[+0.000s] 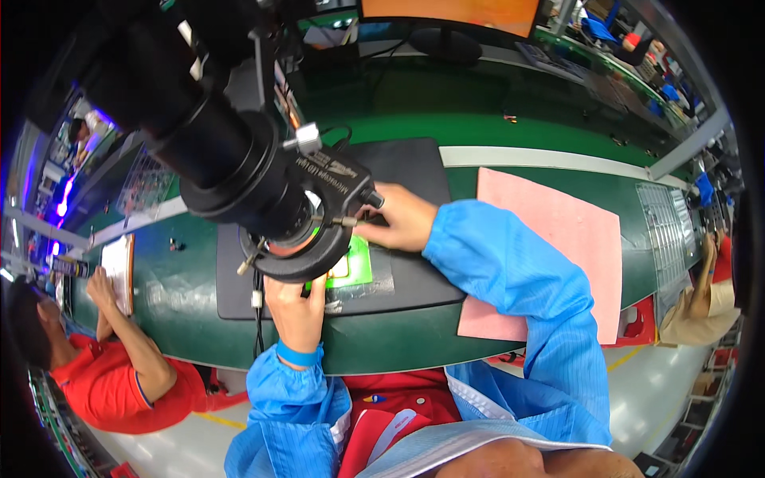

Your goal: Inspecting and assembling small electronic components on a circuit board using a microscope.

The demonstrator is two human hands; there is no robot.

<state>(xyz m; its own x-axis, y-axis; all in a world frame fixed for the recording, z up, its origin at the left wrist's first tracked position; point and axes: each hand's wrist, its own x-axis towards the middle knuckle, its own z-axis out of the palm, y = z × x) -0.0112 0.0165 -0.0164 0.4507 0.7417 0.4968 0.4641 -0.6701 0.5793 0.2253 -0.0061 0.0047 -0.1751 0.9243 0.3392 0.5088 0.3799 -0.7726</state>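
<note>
A black microscope with a ring light around its lower end hangs over a dark mat. My right hand is curled at the side of the ring light, finger and thumb closed about its small knob. Under the ring reaches my left hand, palm side down near the mat, a blue band around its wrist. Its fingertips are partly hidden by the ring, so I cannot tell what they hold. Beside them a bright green pad lies on a clear plastic sheet, with a small lit piece on it.
The black mat covers part of the green bench. To its right lies a pink sheet, then a wire rack. A monitor stands behind. A person in red works at the left; another person sits far right.
</note>
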